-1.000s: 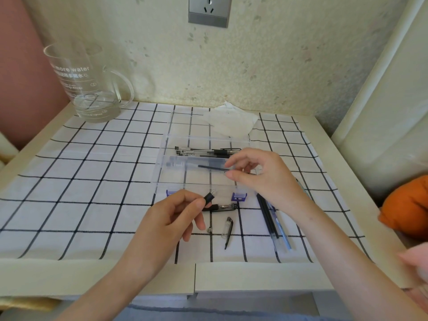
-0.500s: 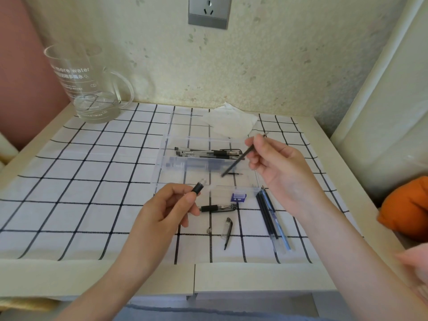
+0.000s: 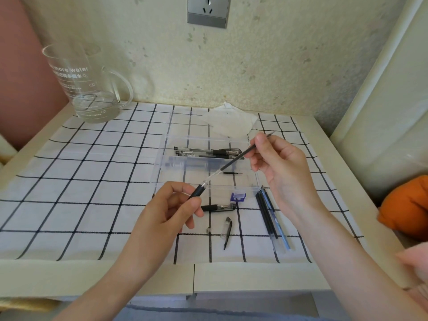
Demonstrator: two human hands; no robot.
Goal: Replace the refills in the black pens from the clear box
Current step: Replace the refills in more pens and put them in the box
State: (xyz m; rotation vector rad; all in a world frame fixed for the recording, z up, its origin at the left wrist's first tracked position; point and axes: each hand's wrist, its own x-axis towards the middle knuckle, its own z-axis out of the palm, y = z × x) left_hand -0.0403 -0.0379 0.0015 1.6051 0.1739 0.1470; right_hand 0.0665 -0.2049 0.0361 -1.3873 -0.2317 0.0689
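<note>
1. Above the near wall of the clear box [image 3: 162,163], I pinch a dark refill [image 3: 234,161] near its tip with my right hand [image 3: 284,172]. It slants down to the left, its pale end at the mouth of the pen barrel [image 3: 196,193].
2. My left hand [image 3: 166,212] grips that black barrel between thumb and fingers.
3. More black pens [image 3: 208,153] lie in the box's far compartment, and a short dark piece [image 3: 232,173] lies in the near one.
4. On the checked cloth [image 3: 69,181] just in front of the box lie a pen part [image 3: 217,207], a cap [image 3: 227,229] and a bundle of refills [image 3: 269,218].
5. A glass jug [image 3: 88,89] stands at the far left corner of the tabletop [image 3: 254,279], with a tissue [image 3: 231,122] behind the box.
</note>
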